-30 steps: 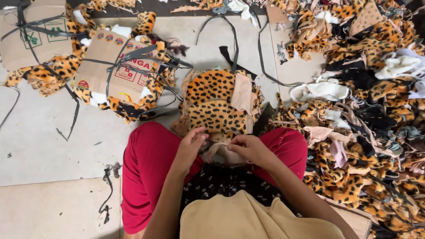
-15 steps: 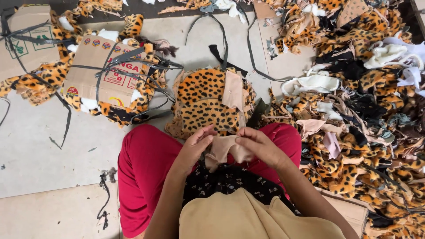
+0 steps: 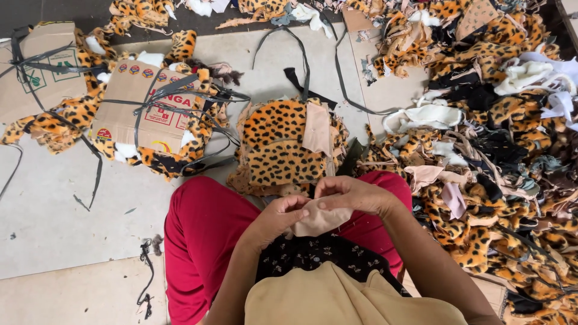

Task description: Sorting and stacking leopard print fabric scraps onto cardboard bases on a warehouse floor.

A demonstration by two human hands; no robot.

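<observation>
A person sits on the floor (image 3: 54, 198) in red trousers (image 3: 198, 241), seen from above; both hands meet over the lap. The left hand (image 3: 278, 218) and the right hand (image 3: 352, 195) hold a small beige fabric piece (image 3: 319, 218) between them; the fingers (image 3: 298, 204) of the left hand are curled and pinch its near left edge, while the fingers of the right hand are pressed together on its top edge, thumb underneath; the fabric piece sits directly between the two sets of fingers, touching both, just above a black patterned cloth (image 3: 313, 256) on the lap.

Just beyond the fingers lies a stack of leopard-print plush pieces (image 3: 280, 144), with a beige panel (image 3: 317, 127) resting on its right side; dark straps (image 3: 301, 54) trail away from it across the floor. Far to the left of the fingers sit two cardboard bundles (image 3: 144, 105) bound with dark bands and stuffed with more leopard plush. To the right of the fingers, close against the knee, spreads a large heap of scraps (image 3: 494, 150) in leopard print, white, black and beige; it runs to the right edge of the view.
</observation>
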